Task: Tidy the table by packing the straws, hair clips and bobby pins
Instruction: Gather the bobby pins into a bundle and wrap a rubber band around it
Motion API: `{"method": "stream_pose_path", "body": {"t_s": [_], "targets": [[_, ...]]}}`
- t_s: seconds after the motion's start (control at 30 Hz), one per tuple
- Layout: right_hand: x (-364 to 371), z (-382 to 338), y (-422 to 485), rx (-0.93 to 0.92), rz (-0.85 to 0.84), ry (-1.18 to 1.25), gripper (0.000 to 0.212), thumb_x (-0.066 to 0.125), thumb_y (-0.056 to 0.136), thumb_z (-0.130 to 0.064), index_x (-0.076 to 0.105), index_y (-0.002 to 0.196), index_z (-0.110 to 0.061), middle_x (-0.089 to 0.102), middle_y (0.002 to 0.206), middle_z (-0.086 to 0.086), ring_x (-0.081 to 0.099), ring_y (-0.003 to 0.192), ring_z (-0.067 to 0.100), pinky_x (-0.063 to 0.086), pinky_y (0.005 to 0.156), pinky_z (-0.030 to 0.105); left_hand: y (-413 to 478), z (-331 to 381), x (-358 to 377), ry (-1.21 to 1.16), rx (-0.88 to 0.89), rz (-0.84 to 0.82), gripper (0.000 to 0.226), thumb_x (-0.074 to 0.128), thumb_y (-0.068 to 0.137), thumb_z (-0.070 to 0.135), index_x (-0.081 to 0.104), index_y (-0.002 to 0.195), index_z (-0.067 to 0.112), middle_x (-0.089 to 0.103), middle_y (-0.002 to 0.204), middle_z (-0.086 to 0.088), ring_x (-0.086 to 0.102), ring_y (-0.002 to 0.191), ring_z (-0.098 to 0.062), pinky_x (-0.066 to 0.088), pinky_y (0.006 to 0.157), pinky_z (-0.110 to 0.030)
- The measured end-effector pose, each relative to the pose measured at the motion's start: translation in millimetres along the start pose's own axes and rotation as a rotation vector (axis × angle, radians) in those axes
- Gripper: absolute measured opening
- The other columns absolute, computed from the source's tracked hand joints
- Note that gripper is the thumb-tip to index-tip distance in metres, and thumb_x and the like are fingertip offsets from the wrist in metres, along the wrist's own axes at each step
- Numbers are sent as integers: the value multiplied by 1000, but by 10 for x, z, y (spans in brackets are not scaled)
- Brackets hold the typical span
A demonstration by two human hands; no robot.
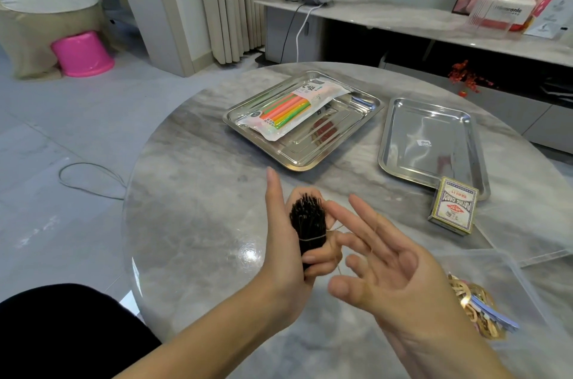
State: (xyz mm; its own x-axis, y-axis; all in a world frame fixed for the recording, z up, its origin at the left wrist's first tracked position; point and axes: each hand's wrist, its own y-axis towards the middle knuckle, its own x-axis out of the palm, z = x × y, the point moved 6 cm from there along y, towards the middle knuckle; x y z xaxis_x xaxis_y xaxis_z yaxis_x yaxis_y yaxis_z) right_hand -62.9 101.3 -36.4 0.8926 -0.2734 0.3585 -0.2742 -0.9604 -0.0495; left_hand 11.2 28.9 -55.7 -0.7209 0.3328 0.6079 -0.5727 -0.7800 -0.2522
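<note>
While the left hand [283, 257] grips the lower end of a thick bundle of black bobby pins [308, 217], its forefinger stands straight up beside them and the other fingers curl round the stems. A thin rubber band [311, 237] circles the bundle at its waist, and a loose strand of it seems to run toward the right hand [384, 267], which is spread open, palm up, just beside the bundle; whether a fingertip hooks the strand I cannot tell. All this is held above the near middle of the table [201, 223].

The pins look light, stiff and smooth, so single ones may slip out endwise. The best hold is probably round the banded waist, squeezed firmly.

Toward the far edge a packet of coloured straws [286, 109] lies in a steel tray [297, 161]. At the near right edge, what look like hair clips [493, 315] lie in a clear box [496, 264].
</note>
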Motion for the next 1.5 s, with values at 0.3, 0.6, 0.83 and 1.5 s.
{"method": "stream_pose_path", "body": {"t_s": [0.3,0.6,0.83,1.5], "targets": [[-61,-40,-22,-4,104,-677,107,76,12,-72,48,115,-66,62,99,-18,50,79,-4,38,66,17,-44,-171,97,174,-81,-112,75,19,63,77,49,116,32,45,71,-9,36,52,-17,30,54,-26],[-144,-89,54,-120,97,-702,75,84,44,-60,56,114,-57,58,77,-9,48,59,6,46,59,24,-47,-231,134,332,-266,-207,92,-1,59,84,40,121,29,48,60,-9,21,36,-7,12,44,-14],[-84,-101,53,-147,42,-744,53,87,59,-27,65,100,-51,57,76,-9,52,63,17,47,60,27,1,-228,54,308,-312,-170,93,3,69,85,47,118,20,49,72,-16,23,41,-12,15,44,-18],[-104,-258,77,-230,-58,-711,55,84,68,-30,57,112,-47,68,92,-11,60,72,17,52,69,26,-91,-111,240,371,-280,-376,54,43,85,62,58,104,13,47,76,-9,32,57,-12,21,51,-22]]}}
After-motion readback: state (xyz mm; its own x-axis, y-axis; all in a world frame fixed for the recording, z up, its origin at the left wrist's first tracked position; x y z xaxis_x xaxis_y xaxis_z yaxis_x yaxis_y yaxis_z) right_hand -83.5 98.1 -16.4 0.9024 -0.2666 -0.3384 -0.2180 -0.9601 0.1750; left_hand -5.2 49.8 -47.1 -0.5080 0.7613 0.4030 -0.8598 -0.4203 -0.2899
